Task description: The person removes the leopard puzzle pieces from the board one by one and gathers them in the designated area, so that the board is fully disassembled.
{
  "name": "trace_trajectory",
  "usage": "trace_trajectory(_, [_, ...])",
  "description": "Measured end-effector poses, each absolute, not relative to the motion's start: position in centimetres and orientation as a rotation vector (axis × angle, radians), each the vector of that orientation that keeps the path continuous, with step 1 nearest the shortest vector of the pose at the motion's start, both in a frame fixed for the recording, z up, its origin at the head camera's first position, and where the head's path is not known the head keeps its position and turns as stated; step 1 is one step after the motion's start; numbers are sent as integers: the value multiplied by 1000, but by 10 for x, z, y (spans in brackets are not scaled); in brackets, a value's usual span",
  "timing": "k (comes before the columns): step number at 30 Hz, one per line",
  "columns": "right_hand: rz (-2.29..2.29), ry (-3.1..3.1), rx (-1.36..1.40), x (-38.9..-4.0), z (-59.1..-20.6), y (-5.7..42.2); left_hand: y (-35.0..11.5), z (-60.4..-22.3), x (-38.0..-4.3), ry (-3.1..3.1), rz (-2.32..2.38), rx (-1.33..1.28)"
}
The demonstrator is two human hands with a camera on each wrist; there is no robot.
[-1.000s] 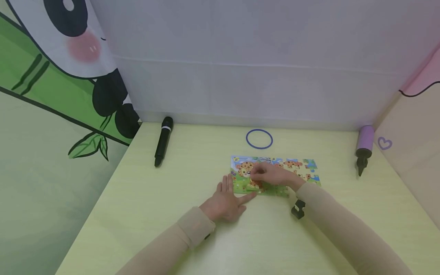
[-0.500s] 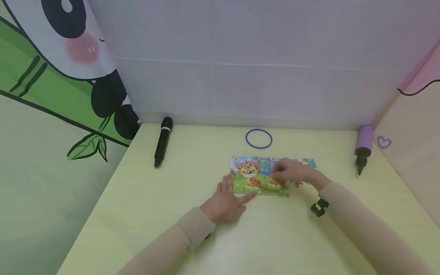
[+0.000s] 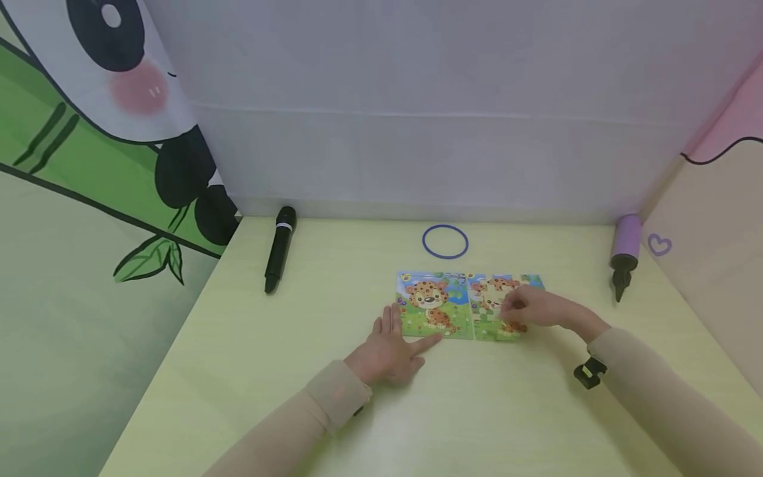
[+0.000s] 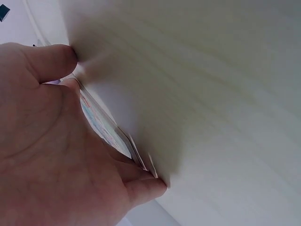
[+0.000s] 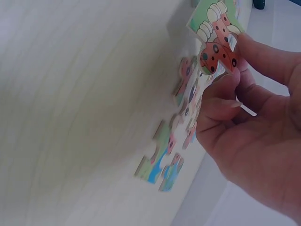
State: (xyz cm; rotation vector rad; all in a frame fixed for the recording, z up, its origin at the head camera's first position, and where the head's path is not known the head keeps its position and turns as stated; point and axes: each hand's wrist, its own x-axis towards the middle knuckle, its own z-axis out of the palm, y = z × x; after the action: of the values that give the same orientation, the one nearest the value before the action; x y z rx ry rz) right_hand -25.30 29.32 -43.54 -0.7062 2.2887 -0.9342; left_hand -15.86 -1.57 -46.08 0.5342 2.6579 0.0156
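Observation:
My right hand [image 3: 536,306] pinches a jigsaw piece [image 5: 217,40] between thumb and fingers; spotted orange legs and pale paws on green are printed on it. It holds the piece over the right part of the leopard-cub puzzle, where other jigsaw pieces [image 5: 162,155] lie with gaps between them. To their left is a whole leopard-cub picture [image 3: 434,301], flat on the table. My left hand [image 3: 386,351] rests at that picture's lower left corner, fingers straight along its left side and thumb along its bottom edge. My right hand hides some of the pieces.
A black microphone [image 3: 280,250] lies at the back left of the table [image 3: 334,278]. Behind the puzzle is a blue ring [image 3: 445,241]. A purple and black hand pump [image 3: 626,255] lies at the back right, and a pale cloth wall [image 3: 417,159] closes off the back.
My right hand has moved right with its piece, from over the whole picture to over the separate pieces, leaving the cub picture uncovered. My left hand has stayed in place.

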Motion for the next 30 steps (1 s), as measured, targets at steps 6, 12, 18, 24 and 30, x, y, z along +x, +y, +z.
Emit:
trace_trajectory(6, [-904,2324,-691,-251,-437,305,-16,-464,-161,2647,-10,542])
trace_trajectory(12, [-873,2401,-743,-250,-439,303,-18,-474,-165,2660,-7,538])
trace_trajectory(18, [-851,2433,-746,-251,-443,300,-17,-474,-165,2655,-15,541])
trace_trajectory(24, [-846,2446,-738,-253,-446,299,-16,-470,-165,2641,-40,533])
trace_trajectory(30, [-844,2451,-745,-254,-448,299,-16,-468,-164,2640,-31,524])
